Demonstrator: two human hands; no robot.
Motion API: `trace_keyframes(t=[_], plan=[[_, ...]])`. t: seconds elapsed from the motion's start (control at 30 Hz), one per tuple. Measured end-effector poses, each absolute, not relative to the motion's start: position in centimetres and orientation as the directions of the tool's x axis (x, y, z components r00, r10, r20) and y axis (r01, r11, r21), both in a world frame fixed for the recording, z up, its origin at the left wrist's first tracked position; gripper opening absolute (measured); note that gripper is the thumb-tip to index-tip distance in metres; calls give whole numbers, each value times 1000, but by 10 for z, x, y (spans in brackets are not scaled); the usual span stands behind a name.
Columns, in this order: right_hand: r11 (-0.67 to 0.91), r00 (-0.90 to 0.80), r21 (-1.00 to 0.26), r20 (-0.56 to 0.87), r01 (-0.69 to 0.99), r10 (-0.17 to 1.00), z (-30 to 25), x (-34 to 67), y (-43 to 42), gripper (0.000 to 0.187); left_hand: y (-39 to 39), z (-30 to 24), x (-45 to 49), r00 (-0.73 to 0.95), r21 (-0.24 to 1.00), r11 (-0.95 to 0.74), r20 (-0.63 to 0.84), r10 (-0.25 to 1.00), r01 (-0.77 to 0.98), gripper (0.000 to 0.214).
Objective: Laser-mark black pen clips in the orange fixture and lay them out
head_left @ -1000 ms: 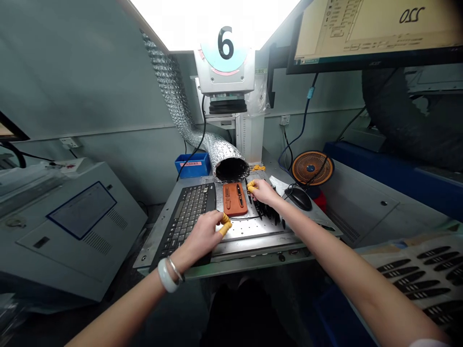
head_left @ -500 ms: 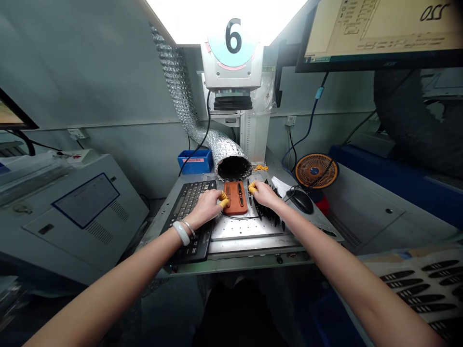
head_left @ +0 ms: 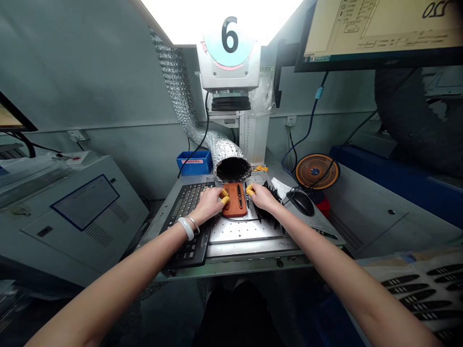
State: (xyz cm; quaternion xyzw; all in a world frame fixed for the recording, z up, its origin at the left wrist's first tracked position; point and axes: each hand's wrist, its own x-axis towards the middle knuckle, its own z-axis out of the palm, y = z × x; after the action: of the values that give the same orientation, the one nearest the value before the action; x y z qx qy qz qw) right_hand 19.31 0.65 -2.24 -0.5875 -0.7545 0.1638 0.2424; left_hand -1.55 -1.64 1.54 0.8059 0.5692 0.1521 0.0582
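A brown fixture block (head_left: pixel 235 209) lies on the perforated metal plate (head_left: pixel 231 232). A slim black piece (head_left: pixel 239 195) rests in its right slot. My left hand (head_left: pixel 211 201), yellow covers on its fingertips, is closed at the block's left side. Its fingers hide most of the left slot, and what they pinch cannot be made out. Just right of the block, my right hand (head_left: pixel 261 195), also with yellow fingertip covers, pinches another slim black blade-like piece (head_left: pixel 248 200). A pile of similar black pieces (head_left: pixel 271 219) lies partly hidden under that hand.
A black keyboard (head_left: pixel 184 205) is left of the plate, a mouse (head_left: pixel 302 202) to the right. Behind stand a foil duct (head_left: pixel 226 147) and a blue bin (head_left: pixel 195 164). A machine head (head_left: pixel 229 72) hangs above. An orange fan (head_left: pixel 317 171) stands at right.
My right hand has shifted slightly left toward the brown block with the slim black piece. My left hand has moved a little inward over the left slot. The view has shifted slightly.
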Motion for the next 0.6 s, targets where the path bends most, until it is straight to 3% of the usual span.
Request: trace_keyframes(t=[0.6], plan=[[241,-191,-519,149,820,970,-25,193,8,8,-3,5,-9,313,223,-349,183,932,910,16]])
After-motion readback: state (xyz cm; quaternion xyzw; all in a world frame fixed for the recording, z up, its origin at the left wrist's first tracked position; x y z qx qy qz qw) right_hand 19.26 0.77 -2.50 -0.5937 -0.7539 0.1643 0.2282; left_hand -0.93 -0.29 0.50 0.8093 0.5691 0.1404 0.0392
